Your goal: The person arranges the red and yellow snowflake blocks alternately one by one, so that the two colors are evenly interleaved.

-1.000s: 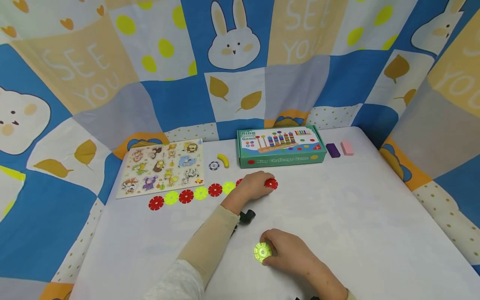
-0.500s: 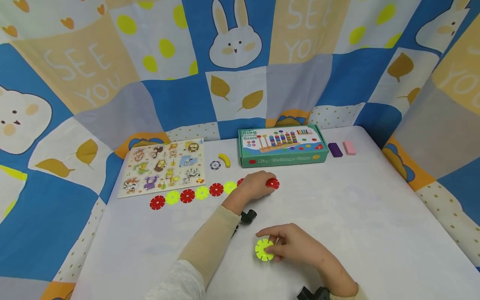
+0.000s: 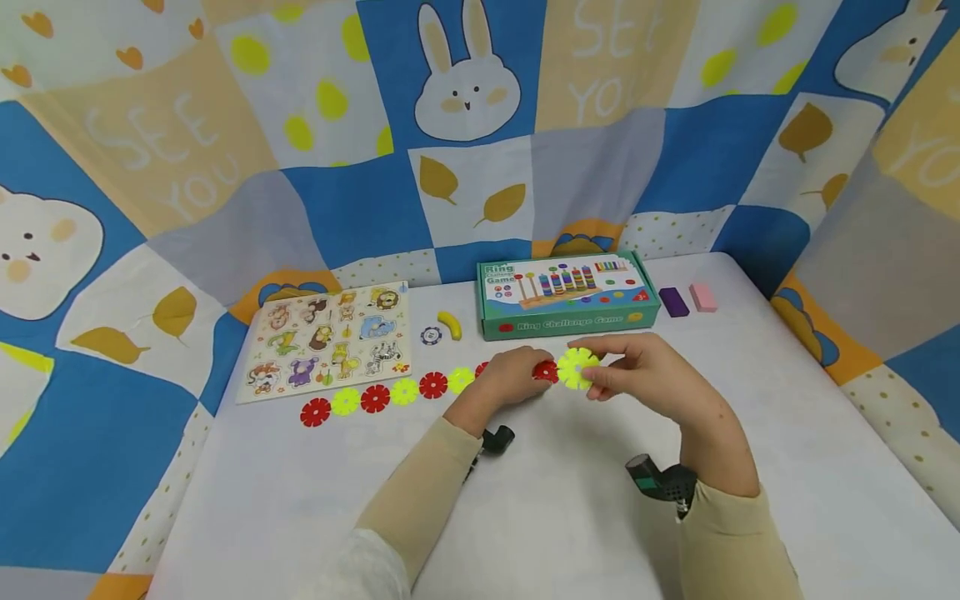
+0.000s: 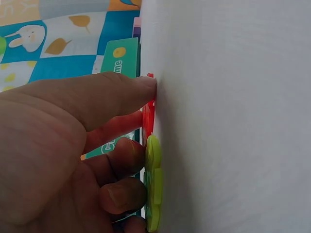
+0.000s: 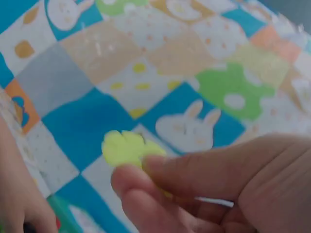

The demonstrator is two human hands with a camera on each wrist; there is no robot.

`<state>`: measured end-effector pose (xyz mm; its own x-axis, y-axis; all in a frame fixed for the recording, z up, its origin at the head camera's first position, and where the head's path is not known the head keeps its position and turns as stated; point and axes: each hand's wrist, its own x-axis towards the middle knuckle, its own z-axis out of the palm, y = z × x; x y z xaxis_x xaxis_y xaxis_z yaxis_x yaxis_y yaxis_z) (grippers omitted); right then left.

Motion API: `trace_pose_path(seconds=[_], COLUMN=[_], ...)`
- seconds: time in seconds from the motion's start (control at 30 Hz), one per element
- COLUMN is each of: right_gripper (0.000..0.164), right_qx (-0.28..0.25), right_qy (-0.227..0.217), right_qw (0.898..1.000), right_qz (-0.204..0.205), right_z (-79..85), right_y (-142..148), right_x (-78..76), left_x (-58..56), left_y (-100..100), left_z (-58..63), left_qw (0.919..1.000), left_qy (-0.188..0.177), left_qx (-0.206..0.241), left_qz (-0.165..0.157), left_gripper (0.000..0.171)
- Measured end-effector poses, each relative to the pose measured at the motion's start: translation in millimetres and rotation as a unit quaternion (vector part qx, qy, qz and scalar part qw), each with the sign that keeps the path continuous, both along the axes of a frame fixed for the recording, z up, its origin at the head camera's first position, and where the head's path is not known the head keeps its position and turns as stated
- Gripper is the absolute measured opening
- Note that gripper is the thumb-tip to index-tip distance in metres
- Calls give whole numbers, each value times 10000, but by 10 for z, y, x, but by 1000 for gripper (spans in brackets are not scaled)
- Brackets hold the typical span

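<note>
My right hand (image 3: 651, 377) pinches a yellow-green notched interlocking disc (image 3: 573, 367) between thumb and fingers, raised above the table. It overlaps the right edge of a red interlocking disc (image 3: 546, 372) in the head view. That red disc ends a row of alternating red and yellow-green discs on the white cloth. My left hand (image 3: 512, 377) grips it at its edges with thumb and index finger, and covers part of the row. The left wrist view shows a yellow-green disc (image 4: 154, 184) right beside the red one, with the curled fingers against it.
Behind the hands lies a green Ring Challenge Game box (image 3: 570, 321), with a purple block (image 3: 673, 302) and a pink block (image 3: 703, 297) to its right. An animal puzzle board (image 3: 322, 342), a small banana (image 3: 450, 325) and a round blue-and-white token (image 3: 431, 336) are at the left.
My right hand has brought the yellow-green disc forward from the near table to the row's right end, turning its flat face toward the head camera. The left hand stays at the red disc.
</note>
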<state>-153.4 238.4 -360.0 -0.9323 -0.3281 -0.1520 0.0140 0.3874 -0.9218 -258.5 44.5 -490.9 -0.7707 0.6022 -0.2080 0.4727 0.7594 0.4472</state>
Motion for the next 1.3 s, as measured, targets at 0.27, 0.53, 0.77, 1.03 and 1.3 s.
trace_pose_path(seconds=[0.27,0.53,0.77,1.03,1.3], right_gripper=[49,49,57,50,49], right_qx=[-120,1161,2144,2619,2734], right_qy=[-769,-755,-398,-123,-71], right_qw=[9871,9767,9666,9581,9569], right_qz=[-1398,-1636,-1346,-1156,-973], right_z=[-701,-1167,-1162,-1123,-1112], right_y=[209,197,50,44,23], right_x=[-460,-649,-676,-749,-729], left_x=[44,12,-11,-54,-33], left_y=[-30,7,-56,-77,-78], left_z=[0,46,60,118,124], left_qw=[10000,9998,9999,9999,9999], left_qy=[66,107,94,101,42], left_qx=[-62,-86,-96,-20,-118], left_qz=[-12,-136,-62,-72,-3], left_gripper=[52,53,53,54,54])
